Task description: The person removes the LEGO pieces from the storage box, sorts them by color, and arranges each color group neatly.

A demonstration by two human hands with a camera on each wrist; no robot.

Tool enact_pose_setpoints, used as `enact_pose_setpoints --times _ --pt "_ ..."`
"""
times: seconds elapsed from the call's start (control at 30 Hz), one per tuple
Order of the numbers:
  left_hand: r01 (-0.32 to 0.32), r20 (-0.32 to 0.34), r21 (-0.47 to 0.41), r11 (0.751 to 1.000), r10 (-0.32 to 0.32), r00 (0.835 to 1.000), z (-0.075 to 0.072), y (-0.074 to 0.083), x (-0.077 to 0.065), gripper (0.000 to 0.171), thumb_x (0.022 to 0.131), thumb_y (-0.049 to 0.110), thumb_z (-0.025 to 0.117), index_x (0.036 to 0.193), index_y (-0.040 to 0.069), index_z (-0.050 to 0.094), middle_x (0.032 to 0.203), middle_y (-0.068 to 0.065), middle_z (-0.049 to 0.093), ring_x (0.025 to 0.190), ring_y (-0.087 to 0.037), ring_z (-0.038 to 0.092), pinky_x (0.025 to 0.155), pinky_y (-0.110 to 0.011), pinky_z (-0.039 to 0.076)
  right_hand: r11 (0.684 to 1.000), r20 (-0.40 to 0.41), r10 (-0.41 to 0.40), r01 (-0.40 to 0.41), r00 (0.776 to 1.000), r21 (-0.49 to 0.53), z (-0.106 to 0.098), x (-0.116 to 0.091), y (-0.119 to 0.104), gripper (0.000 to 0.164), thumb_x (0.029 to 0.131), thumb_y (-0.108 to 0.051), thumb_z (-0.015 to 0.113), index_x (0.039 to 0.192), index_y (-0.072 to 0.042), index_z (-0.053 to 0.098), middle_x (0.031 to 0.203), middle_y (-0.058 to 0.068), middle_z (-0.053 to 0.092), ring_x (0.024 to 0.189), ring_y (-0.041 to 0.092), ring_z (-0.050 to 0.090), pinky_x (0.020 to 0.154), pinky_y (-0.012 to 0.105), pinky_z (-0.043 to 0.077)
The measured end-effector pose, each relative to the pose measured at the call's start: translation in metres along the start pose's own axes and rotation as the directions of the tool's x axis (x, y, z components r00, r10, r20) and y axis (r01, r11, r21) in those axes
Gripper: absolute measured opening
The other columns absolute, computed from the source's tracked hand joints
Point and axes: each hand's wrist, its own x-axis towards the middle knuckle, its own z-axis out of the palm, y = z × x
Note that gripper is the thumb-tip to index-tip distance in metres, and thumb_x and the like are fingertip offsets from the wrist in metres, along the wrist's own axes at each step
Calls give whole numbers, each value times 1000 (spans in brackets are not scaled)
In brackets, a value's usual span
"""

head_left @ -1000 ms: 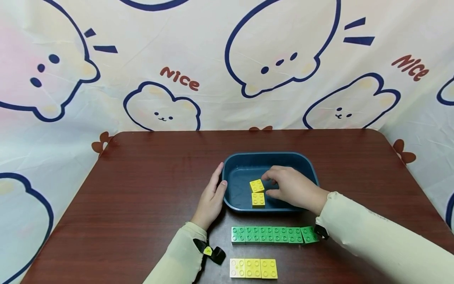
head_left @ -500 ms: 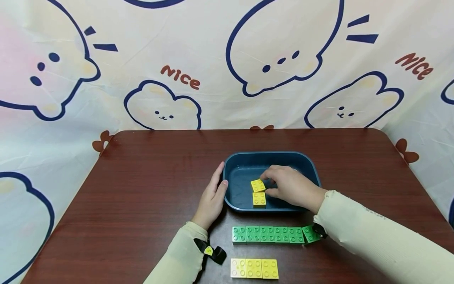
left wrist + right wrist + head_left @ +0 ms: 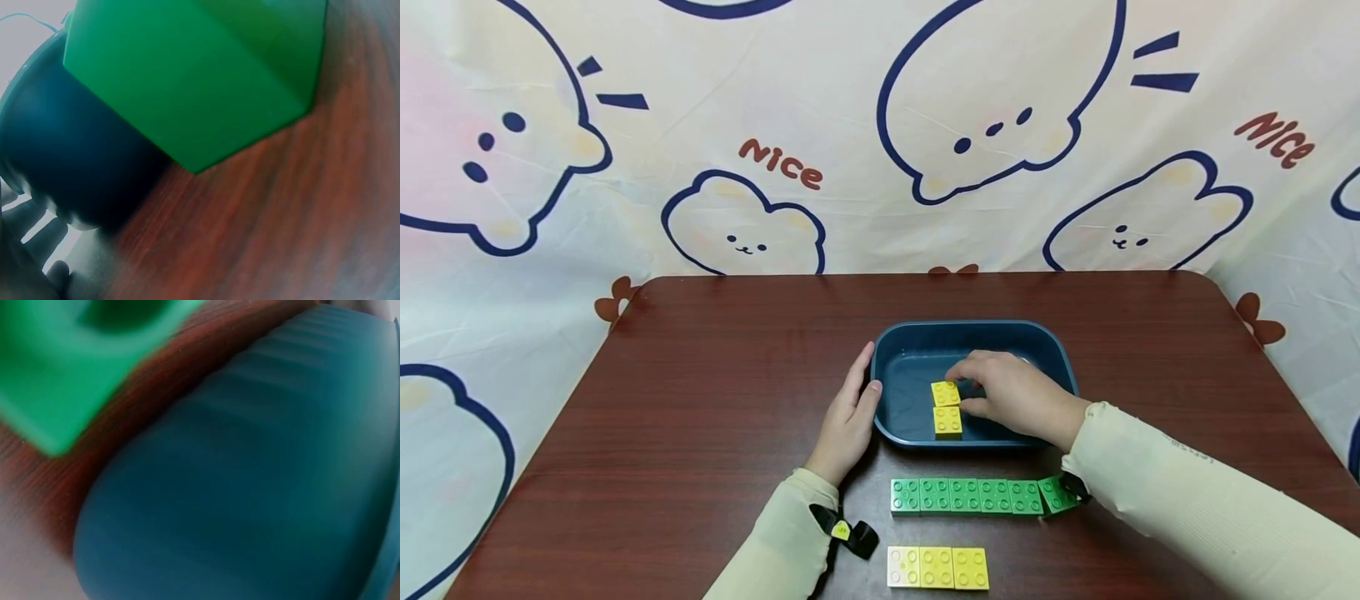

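A dark blue tray (image 3: 910, 335) stands mid-table with two yellow building blocks in it, one right behind the other. My right hand (image 3: 1018, 396) reaches over the tray's right side and pinches the farther yellow block (image 3: 945, 394), index finger at its far edge and thumb at its near right corner. The nearer yellow block (image 3: 947, 422) lies against it, square to the tray. My left hand (image 3: 844, 425) rests along the tray's left wall, fingers straight outside and thumb at the rim. In the left wrist view, fingertips (image 3: 47, 240) show against the tray's outer wall (image 3: 75, 137).
In front of the tray runs a row of green blocks (image 3: 965, 496), its rightmost block (image 3: 1056, 494) skewed beside the right wrist's camera strap (image 3: 1075, 487). Nearer still lies a row of three yellow blocks (image 3: 937, 568). A printed cloth (image 3: 850, 100) hangs behind the brown table (image 3: 737, 375).
The farther yellow block has turned from a slant to nearly straight in line with the nearer one, under my right fingers. The rightmost green block has skewed slightly more. My left hand stays put.
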Motion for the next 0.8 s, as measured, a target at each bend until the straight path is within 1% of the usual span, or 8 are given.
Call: enact_pose_setpoints --times 0.13,0.2,0.4,0.6,0.8 --pt "0 0 3 1000 0 1000 0 0 0 48 101 27 37 146 39 21 151 11 24 137 -5 21 110 -41 21 1000 -7 -12 12 1000 -7 0 0 0 35 82 -27 72 116 -22 65 113 -6 61 101 12 57 86 36 49" --pt "-2 -1 5 1000 2 1000 0 0 0 48 101 28 37 146 39 21 151 10 24 137 -5 21 110 -41 21 1000 -11 -20 20 1000 -8 0 0 0 34 82 -27 72 115 -22 65 111 -5 61 99 12 57 85 35 49" --pt "5 2 -2 1000 -5 1000 0 0 0 47 101 34 37 145 40 21 150 16 24 136 -4 21 110 -40 21 1000 -27 -28 29 999 8 -2 -3 2 31 81 -26 73 110 -20 66 107 -6 61 89 11 58 77 29 51" --pt "-1 4 -10 1000 2 1000 0 1 0 48 101 28 37 146 38 21 151 10 24 137 -5 21 110 -41 21 1000 -53 -20 21 998 21 -6 -9 4 31 79 -26 74 108 -20 66 104 -8 61 85 10 58 73 26 51" --pt "-1 4 -7 1000 1 1000 0 1 0 48 101 29 37 146 39 21 152 6 24 137 -5 21 110 -42 21 999 -92 -8 12 996 42 -12 -16 3 31 79 -24 74 108 -19 66 104 -7 61 86 10 59 73 28 52"
